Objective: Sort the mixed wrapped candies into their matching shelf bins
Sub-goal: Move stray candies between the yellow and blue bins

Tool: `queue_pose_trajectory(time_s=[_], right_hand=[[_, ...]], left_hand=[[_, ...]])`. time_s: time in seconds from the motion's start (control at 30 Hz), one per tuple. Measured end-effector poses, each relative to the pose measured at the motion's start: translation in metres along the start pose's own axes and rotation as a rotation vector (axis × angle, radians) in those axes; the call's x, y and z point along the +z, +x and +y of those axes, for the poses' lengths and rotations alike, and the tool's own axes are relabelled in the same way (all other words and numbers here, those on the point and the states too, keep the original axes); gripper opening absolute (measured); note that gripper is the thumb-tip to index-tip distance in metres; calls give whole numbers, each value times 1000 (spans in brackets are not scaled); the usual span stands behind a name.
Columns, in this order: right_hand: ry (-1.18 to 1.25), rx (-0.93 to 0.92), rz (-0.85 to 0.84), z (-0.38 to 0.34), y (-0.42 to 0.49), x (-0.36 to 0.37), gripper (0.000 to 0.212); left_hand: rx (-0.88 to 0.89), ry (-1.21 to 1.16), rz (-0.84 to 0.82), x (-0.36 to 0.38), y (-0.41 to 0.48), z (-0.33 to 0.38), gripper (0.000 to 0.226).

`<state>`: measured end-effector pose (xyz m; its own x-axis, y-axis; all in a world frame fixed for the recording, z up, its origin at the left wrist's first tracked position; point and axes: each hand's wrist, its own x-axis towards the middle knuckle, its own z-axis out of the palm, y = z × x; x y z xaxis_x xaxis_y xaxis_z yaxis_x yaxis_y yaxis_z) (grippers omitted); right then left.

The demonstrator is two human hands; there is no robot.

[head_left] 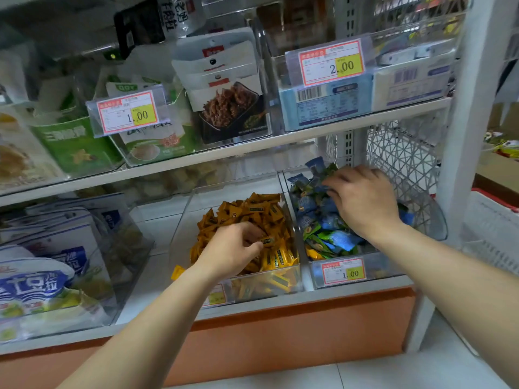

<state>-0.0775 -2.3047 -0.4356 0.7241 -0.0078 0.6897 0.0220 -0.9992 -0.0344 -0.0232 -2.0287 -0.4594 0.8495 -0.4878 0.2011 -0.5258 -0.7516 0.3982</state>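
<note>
1. Wrapped candies (317, 220): kept in two clear bins on the lower shelf, at 6 o'clock and 4 o'clock from frame centre.
2. Orange candies (252, 209): piled alone in the left bin (179, 234); judged already matched.
3. Blue and green candies (339, 240): mixed together in the right bin (393, 266). Yellow-orange stray (313, 252) at the 7 o'clock corner, probably still to be moved across.
4. Left hand (233, 248): fingers curled, pinching one orange candy (266, 240) at the 6 o'clock side of the orange pile. Held low over the bin, likely for a short drop into matching stock.
5. Right hand (362, 200): palm down at the 12 o'clock end of the right bin, fingers bent into the wrappers. Fingertips buried, so cannot tell whether anything is gripped. Likely raking for misfits.
6. Loose orange piece (177, 272): on the shelf just outside the left bin, at 9 o'clock of its front corner.
</note>
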Motion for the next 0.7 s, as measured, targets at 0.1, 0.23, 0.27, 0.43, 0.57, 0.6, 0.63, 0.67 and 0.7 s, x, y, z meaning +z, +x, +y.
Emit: queue_pose_trajectory(time_s=[0.1,0.23,0.27,0.43,0.57,0.6,0.63,0.67,0.7], right_hand=[[-101,76,-333,-7,2,11,48],[-177,74,-273,-22,10,13,51],[-116,75,-232,-28,12,12,51],[152,36,-438,-57,7,33,74],[240,50,-447,-56,-3,47,66],[248,52,-435,-56,-4,47,65],[254,53,-425,-58,-5,48,66],[261,57,-426,-59,-5,48,68],[268,63,-430,-60,-6,48,70]], left_hand=[[-27,25,-5,-1,2,-14,26],[-57,-20,-7,-4,17,-21,23],[-68,-29,-6,-5,24,-21,22],[-44,108,34,4,75,-13,27],[34,239,2,19,117,-17,39],[43,230,-25,24,126,-19,40],[42,198,-58,30,134,-22,39],[34,159,-99,35,140,-25,40],[31,142,-136,41,144,-27,45]])
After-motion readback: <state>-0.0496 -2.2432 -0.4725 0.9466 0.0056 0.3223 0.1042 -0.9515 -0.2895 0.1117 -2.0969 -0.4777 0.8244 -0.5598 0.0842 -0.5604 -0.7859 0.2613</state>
